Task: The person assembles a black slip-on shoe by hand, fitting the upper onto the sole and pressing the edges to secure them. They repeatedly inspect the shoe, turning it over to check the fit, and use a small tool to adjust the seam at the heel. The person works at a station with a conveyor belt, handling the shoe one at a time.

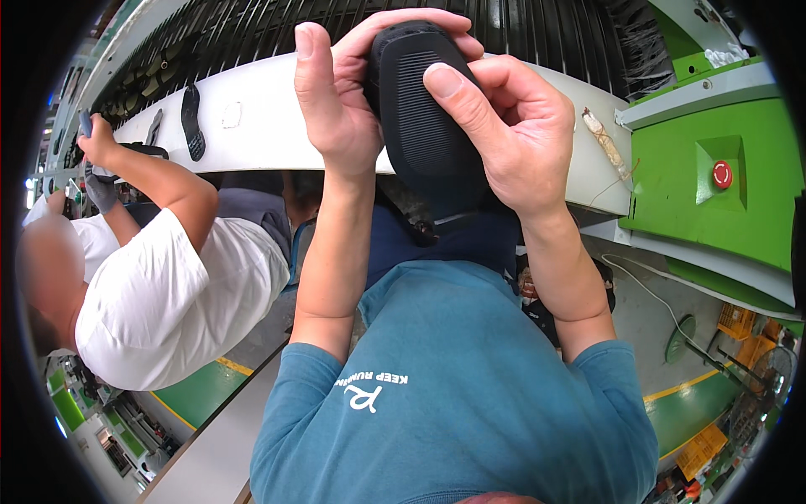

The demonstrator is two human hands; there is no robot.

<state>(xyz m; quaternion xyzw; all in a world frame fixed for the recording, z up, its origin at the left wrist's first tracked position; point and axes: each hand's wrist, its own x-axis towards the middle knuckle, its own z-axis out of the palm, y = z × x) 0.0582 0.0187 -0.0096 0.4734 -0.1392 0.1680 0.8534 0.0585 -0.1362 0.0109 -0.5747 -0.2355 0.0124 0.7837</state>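
Note:
Both my hands hold up a black shoe point(416, 126), its flat sole with a ribbed middle panel facing me. The fingers of my left hand point(344, 105) wrap round behind its far end, while the thumb sticks up, clear of the shoe. My right hand point(516, 126) grips the right edge, its thumb pressed on the ribbed panel and its other fingers curled at the side. The upper is mostly hidden behind the sole. Another black sole point(192, 123) lies on the white worktop point(260, 105), left of my hands.
Behind the worktop runs a rack of dark slats point(277, 29). To the right stands a green machine point(697, 151) with a red stop button point(722, 174); a wrapped stick point(604, 139) lies beside it. A co-worker in a white shirt point(176, 294) works at left.

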